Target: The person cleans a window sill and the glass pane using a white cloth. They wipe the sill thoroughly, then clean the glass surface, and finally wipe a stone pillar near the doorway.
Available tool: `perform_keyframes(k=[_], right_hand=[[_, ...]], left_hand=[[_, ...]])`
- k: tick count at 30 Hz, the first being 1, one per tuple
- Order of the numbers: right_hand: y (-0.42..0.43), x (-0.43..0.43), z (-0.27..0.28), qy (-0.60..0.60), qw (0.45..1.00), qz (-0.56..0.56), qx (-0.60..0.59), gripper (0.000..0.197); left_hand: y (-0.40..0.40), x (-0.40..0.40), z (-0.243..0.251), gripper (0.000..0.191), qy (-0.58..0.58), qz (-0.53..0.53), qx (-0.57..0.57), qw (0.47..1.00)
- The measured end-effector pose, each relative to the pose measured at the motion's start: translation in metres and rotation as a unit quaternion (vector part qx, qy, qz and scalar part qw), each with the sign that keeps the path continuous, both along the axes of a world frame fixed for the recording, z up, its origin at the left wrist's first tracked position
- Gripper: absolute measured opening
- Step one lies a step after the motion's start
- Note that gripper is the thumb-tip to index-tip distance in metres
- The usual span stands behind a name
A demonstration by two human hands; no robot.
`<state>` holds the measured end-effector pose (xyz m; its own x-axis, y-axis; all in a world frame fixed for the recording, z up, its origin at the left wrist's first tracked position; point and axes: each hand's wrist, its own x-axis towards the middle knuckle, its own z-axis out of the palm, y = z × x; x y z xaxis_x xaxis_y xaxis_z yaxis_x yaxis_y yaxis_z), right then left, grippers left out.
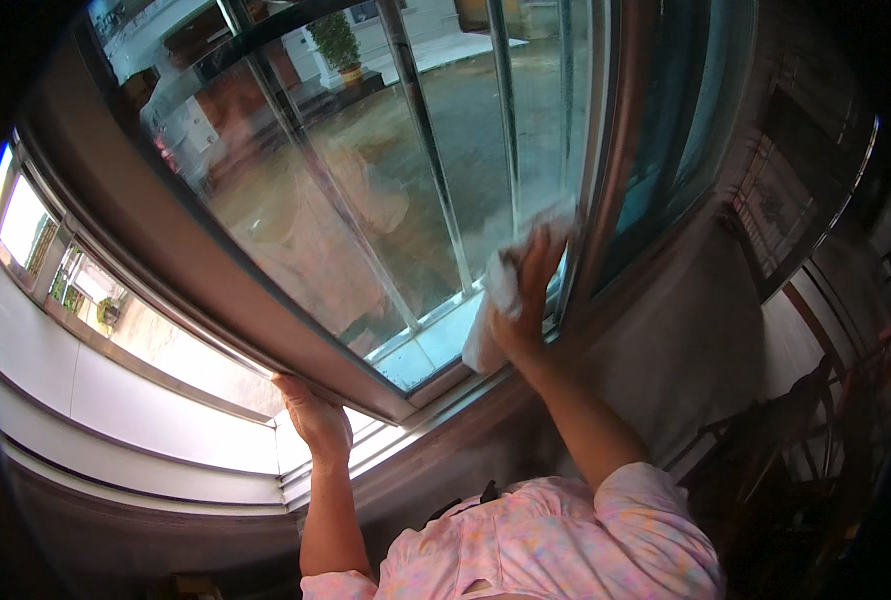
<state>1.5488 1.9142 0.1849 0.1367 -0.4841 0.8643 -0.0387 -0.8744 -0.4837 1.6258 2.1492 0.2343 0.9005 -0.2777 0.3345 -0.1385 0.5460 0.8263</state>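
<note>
My right hand [528,296] presses a pale cloth [504,285] against the lower right part of a sliding window's glass pane [370,202]. Part of the cloth hangs below the palm, and its upper end is blurred. At the lower left, my left hand [316,420] grips the outer edge of the brown window sash frame [265,300], close to its bottom corner. The fingers of that hand are mostly hidden behind the frame. Faint reflections and smears show on the glass.
Vertical metal bars [423,135] stand behind the glass. Below the sash runs a light sliding track [445,412]. White ledge panels [137,405] lie in the opening at left. Dark wooden furniture [798,420] stands at right. Outside is a potted plant [336,45].
</note>
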Motion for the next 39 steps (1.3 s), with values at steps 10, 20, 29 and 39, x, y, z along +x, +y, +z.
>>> perform_keyframes(k=[10, 20, 29, 39], right_hand=[[0.111, 0.002, -0.066, 0.175, 0.943, -0.097, 0.265, 0.091], [0.154, 0.007, -0.072, 0.320, 0.935, 0.019, 0.151, 0.072], [0.062, -0.020, -0.074, 0.042, 0.951, 0.019, 0.306, 0.061], [0.070, -0.082, -0.027, -0.071, 0.866, 0.337, 0.363, 0.066]], left_hand=[[-0.007, -0.008, 0.010, 0.070, 0.023, -0.002, 0.005, 1.000], [-0.003, -0.005, 0.011, 0.067, 0.021, 0.002, 0.001, 1.000], [-0.015, -0.001, 0.005, 0.065, 0.008, -0.027, 0.002, 1.000], [-0.068, -0.003, 0.009, 0.057, -0.082, -0.092, 0.056, 0.991]])
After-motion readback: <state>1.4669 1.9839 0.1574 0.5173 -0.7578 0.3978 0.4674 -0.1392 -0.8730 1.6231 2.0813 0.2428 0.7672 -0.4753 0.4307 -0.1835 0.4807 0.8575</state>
